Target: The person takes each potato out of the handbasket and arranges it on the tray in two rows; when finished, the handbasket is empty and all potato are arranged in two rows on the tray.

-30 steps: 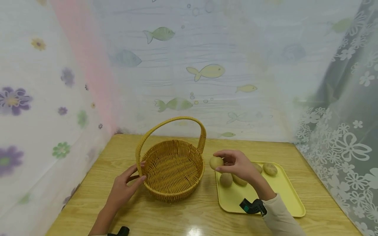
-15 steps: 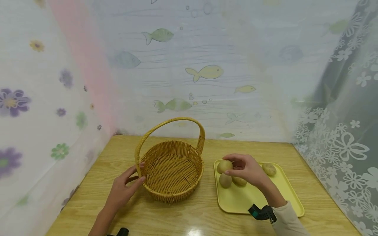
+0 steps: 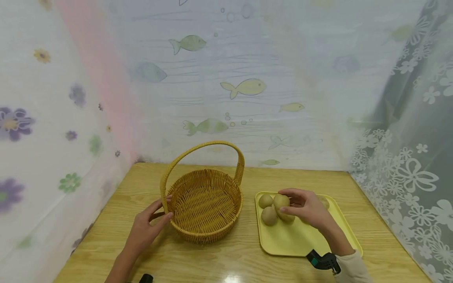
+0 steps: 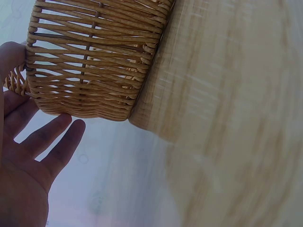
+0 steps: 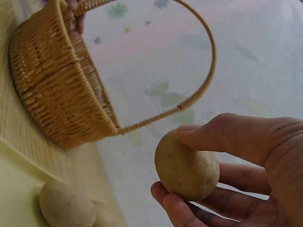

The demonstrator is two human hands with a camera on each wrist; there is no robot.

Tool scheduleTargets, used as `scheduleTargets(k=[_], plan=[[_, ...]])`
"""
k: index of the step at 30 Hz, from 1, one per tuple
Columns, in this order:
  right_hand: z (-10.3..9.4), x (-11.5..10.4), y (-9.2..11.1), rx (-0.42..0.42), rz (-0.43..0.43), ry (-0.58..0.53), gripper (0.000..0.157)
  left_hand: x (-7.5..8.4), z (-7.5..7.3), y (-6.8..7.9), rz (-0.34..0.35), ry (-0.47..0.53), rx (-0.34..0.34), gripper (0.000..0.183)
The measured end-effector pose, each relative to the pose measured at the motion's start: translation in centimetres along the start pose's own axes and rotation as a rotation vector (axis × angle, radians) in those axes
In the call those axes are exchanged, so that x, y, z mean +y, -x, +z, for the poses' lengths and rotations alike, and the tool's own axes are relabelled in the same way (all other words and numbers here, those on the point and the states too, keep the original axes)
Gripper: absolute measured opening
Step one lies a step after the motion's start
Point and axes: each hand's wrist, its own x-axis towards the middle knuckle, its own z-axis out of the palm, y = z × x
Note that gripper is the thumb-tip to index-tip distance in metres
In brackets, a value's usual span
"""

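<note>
My right hand (image 3: 304,208) holds a potato (image 3: 281,201) between thumb and fingers, over the back part of the yellow tray (image 3: 293,245). In the right wrist view this smooth, round potato (image 5: 184,163) sits at the fingertips. Several other potatoes lie on the tray, one at its back left corner (image 3: 265,201) and one partly hidden behind the hand (image 3: 323,202). To the left stands a round wicker basket (image 3: 205,204) with a tall arched handle and nothing inside. My left hand (image 3: 145,226) grips its left rim at the handle's foot, thumb and fingers on either side.
Both basket and tray rest on a wooden table (image 3: 230,259), with a strip of wood between them. Curtains printed with fish (image 3: 247,86) and flowers (image 3: 69,182) enclose the table at the back and sides. The arched handle rises well above the rim.
My right hand has moved right, from the tray's left edge to over the potatoes, with a potato in its fingers. The tray's back left potato now shows plainly. The left hand stays put.
</note>
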Motion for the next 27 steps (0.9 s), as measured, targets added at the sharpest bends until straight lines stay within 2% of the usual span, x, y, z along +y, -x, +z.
scheduleTargets(k=[6, 11, 14, 27], plan=[[-0.7, 0.0, 0.9, 0.036, 0.029, 0.005, 0.049, -0.2, 0.0, 0.0, 0.008, -0.009, -0.004, 0.051], [-1.1, 0.2, 1.2, 0.048, 0.019, 0.001, 0.05, -0.4, 0.0, 0.1, 0.009, -0.012, -0.007, 0.052], [-1.3, 0.4, 1.4, 0.058, 0.018, 0.017, 0.05, -0.4, 0.0, 0.1, -0.006, -0.004, -0.006, 0.052], [-2.1, 0.8, 1.8, 0.107, 0.04, 0.092, 0.05, -0.3, 0.1, 0.2, 0.005, 0.001, 0.007, 0.05]])
